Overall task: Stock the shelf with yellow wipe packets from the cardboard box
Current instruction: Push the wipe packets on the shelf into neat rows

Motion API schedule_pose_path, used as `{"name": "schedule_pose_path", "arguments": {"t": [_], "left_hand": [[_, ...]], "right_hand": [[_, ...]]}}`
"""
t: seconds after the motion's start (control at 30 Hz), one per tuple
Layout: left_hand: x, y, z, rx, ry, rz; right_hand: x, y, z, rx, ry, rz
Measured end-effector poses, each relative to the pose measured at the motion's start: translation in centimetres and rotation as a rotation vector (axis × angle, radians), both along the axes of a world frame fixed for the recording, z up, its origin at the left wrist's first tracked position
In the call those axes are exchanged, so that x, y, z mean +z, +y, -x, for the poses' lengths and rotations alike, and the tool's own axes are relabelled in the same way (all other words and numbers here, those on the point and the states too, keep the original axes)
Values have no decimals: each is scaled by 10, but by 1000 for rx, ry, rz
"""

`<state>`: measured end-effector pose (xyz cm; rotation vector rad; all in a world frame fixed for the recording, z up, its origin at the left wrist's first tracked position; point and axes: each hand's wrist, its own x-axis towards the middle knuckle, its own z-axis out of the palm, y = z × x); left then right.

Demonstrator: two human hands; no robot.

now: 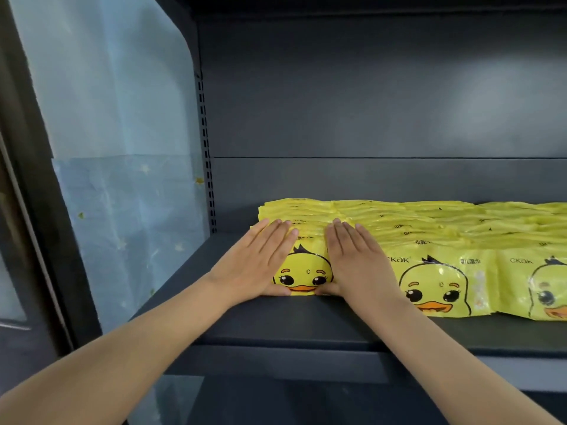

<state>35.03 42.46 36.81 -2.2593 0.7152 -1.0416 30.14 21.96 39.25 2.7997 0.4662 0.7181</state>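
Yellow wipe packets with a duck face stand in rows on the dark grey shelf (pixel 276 320). The leftmost front packet (pixel 302 271) leans back against the row behind it. My left hand (pixel 257 259) lies flat on its left side, fingers straight and thumb under its bottom edge. On the packet's right side my right hand (pixel 352 259) presses flat in the same way. More front packets (pixel 435 283) stand to the right, reaching the frame's edge. The cardboard box is out of view.
A slotted upright post (pixel 206 154) marks the shelf's left end, with bare shelf between it and the packets. Left of the unit hangs a pale blue starred sheet (pixel 122 179). The shelf's back wall (pixel 368 102) rises behind the rows.
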Motion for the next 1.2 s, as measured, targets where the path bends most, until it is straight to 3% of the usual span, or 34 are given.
{"name": "schedule_pose_path", "arguments": {"t": [0.23,0.57,0.83,1.0,1.2], "left_hand": [[-1,8,-22,-122,-39,8],[7,12,6,-39,6,-48],[18,19,18,-12,69,-83],[20,8,39,35,97,86],[35,-44,62,-47,53,188]], "right_hand": [[-5,10,-9,-129,-60,37],[6,2,9,-46,-27,169],[17,-10,20,39,7,65],[26,-48,26,-13,-33,-80],[29,-111,37,-78,-44,-85]]}}
